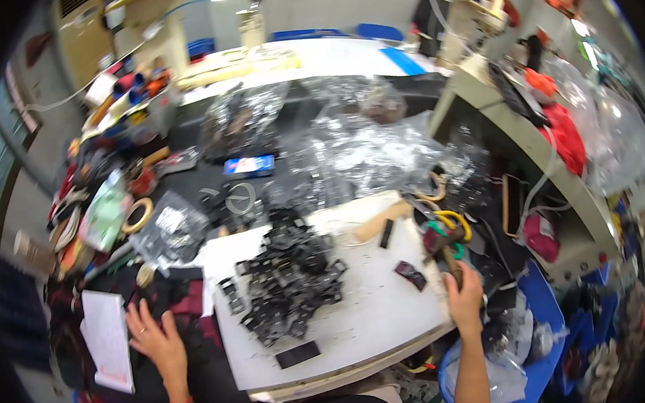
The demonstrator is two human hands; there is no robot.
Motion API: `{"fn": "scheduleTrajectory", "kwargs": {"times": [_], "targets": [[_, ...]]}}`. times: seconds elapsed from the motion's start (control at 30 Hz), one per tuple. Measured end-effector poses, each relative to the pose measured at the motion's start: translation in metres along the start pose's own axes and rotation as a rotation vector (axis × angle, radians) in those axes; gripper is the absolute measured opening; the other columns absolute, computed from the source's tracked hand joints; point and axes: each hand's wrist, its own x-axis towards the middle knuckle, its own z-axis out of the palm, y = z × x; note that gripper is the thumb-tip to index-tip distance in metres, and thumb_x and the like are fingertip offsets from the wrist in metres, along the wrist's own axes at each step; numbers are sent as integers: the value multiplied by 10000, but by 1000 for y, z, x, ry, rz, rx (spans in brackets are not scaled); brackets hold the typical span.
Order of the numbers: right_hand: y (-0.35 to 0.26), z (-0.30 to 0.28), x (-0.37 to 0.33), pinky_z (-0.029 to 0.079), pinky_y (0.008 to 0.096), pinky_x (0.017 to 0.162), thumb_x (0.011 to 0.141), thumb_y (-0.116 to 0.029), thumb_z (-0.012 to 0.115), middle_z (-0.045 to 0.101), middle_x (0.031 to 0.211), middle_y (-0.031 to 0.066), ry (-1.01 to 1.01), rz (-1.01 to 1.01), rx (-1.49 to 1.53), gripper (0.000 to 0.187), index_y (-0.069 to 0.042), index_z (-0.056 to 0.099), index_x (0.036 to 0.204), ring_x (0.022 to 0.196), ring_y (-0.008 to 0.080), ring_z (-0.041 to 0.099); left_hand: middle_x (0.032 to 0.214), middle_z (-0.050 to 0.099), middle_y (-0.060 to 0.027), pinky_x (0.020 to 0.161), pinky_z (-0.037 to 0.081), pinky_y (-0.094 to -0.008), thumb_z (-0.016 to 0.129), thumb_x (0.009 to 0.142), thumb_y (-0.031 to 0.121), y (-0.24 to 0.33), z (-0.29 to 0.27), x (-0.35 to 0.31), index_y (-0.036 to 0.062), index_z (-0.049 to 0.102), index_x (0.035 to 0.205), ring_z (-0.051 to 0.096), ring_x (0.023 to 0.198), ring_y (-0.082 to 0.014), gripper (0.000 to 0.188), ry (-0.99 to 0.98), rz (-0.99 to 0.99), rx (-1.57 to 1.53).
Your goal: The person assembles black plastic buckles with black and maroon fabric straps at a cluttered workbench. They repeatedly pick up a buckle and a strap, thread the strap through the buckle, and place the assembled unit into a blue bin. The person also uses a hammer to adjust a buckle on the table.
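Observation:
My left hand [158,344] is open, its fingers spread over the dark tabletop just right of a white notepad [108,340]. At the right edge of the white board [381,312], my right hand [467,300] closes on the brown handle of a hammer-like tool [450,254], whose wider dark head points away from me. A heap of black plastic buckle-like pieces [290,274] covers the board's left middle. Near the right hand lie a small dark patterned piece [410,276] and a short black strip [386,234]. A flat black rectangle [298,354] rests by the board's front edge.
Yellow-handled scissors [458,223] lie beyond the right hand. A blue bin [540,314] with clear bags stands at the lower right. Clear plastic bags [363,147] spread behind the board. A tape roll [138,215] and clutter line the left; a beige shelf unit [558,187] bounds the right.

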Motion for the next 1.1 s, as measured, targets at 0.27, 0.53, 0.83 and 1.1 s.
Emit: {"fn": "scheduleTrajectory", "kwargs": {"times": [0.27,0.53,0.83,1.1], "targets": [[4,2,-4,431,438,820,826,-206,651,584,995,171,18,39,-20,382,-30,561,1153,940,369,531,1468,303,-152,1088,126,-573,530,925,233,35,-24,6,57,447,1326,176,1394,-372,446,66,233,-8],[11,3,-5,410,437,867,825,-234,660,560,1050,169,-70,68,-80,419,-21,549,1168,1003,363,497,1400,356,-224,1098,183,-527,667,788,142,73,-28,35,50,513,1260,235,1339,-454,504,-29,577,-242],[24,10,-5,399,432,866,850,-236,632,559,1038,176,-36,11,-101,399,-28,544,1179,996,368,509,1409,389,-125,1024,83,-709,623,813,194,38,5,51,164,567,1193,267,1352,-383,385,-123,686,-16],[47,17,-1,403,397,860,887,-255,606,564,1029,158,-39,25,-160,379,-12,548,1171,996,344,529,1152,569,-152,933,443,-389,503,787,-32,-1,7,78,28,588,1139,544,1086,-326,367,89,561,-343]]}}
